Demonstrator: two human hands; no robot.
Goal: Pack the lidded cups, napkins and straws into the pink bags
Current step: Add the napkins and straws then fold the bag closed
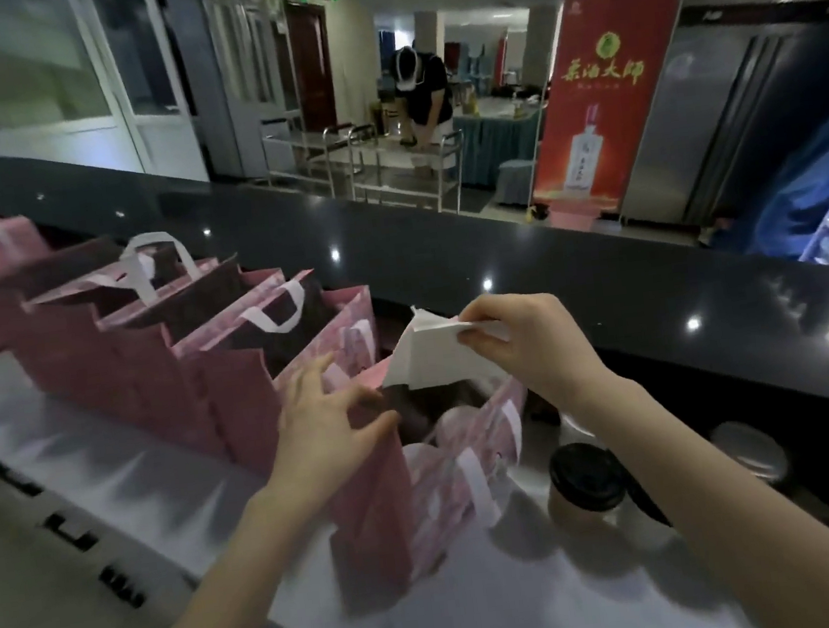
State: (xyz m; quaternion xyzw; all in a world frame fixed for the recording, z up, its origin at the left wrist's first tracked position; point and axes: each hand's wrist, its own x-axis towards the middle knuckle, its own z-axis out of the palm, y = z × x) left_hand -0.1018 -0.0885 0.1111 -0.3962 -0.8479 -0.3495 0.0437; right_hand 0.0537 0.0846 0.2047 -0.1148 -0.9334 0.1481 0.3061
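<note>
Left hand (321, 422): fingers curled over the near-left rim of the nearest pink bag (368, 515), thumb on the outside panel; it holds the mouth open.
Right hand (518, 338): thumb and fingertips pinch 1 folded white napkin (430, 358), which hangs just above the bag mouth with its lower edge at the rim, not yet inside.
Bag contents: a pale round shape sits low inside, probably a lid; too blurred to say.
Lidded cup (584, 485): black lid, stands on the white worktop (111, 477) just right of the bag, beside the right forearm. A 2nd dark lid is close behind it, partly hidden.
Straws: none seen.
Risk, bag: it looks like tall, light paper. A tug on the rim could tip it or fold the mouth shut.
Risk, napkin: the fold is loose and could snag on the rim or a white handle and slide down outside.
Risk, cup: the forearm passes close by, so a dropped elbow would likely knock it.
Room, near: worktop shows in front of the bag and to its left, enough to draw the hands back.
Room, left: row of pink bags (148, 354), at least 3, packed side by side against the held bag; no slack there.
Edge, far: a raised dark counter ledge (603, 266) runs behind the bags and cups and stops any push away.
Beyond: steel trolley (385, 162) and red banner (605, 101), well apart.
</note>
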